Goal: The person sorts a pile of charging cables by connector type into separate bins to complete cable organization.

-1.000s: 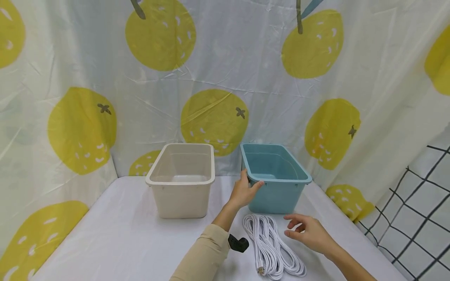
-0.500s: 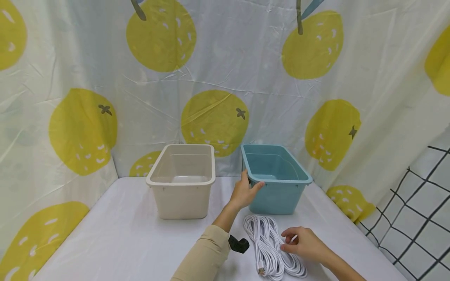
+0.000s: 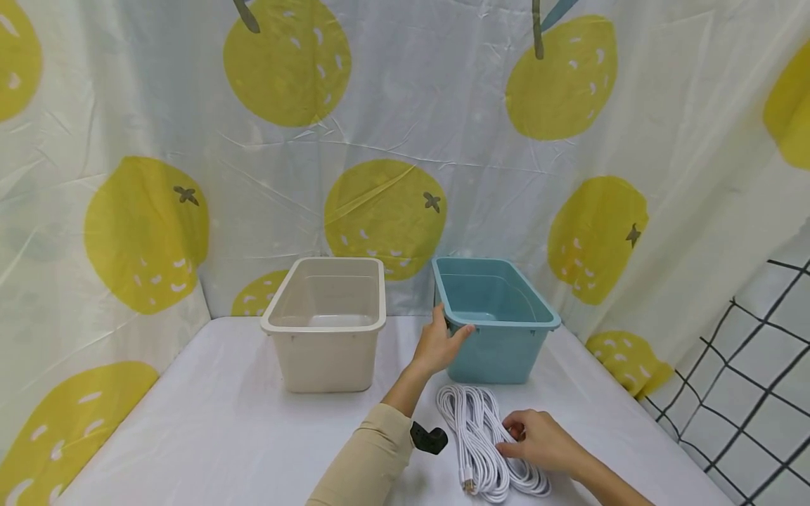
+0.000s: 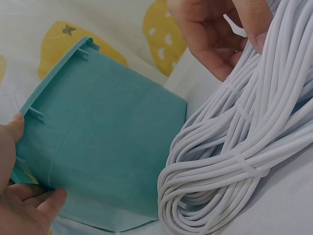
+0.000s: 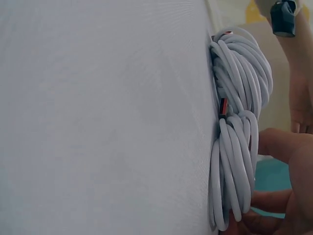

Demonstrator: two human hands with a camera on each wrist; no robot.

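In the head view my left hand (image 3: 438,344) holds the near left corner of a teal plastic bin (image 3: 496,357), its thumb over the front rim and its fingers along the side wall. A long white cable (image 3: 471,439), folded into a bundle, lies on the table before that bin. A metal plug end (image 3: 468,485) shows at its near end. My right hand (image 3: 541,441) is at the bundle's right side. In the right wrist view its thumb and curled fingers grip the cable loops (image 5: 237,161); some fingertips are hidden behind them. Bands tie the cable (image 4: 220,171) in the left wrist view.
A beige plastic bin (image 3: 329,362) stands left of the teal one. White cloth covers the table (image 3: 209,429). A lemon-print curtain (image 3: 386,147) hangs behind, and a black wire grid (image 3: 747,386) is at the right. A black camera (image 3: 429,438) sits on the left wrist.
My right hand has come down and toward me from near the teal bin's base to the cable's right side, and its fingers have closed on the loops. The left hand has stayed put.
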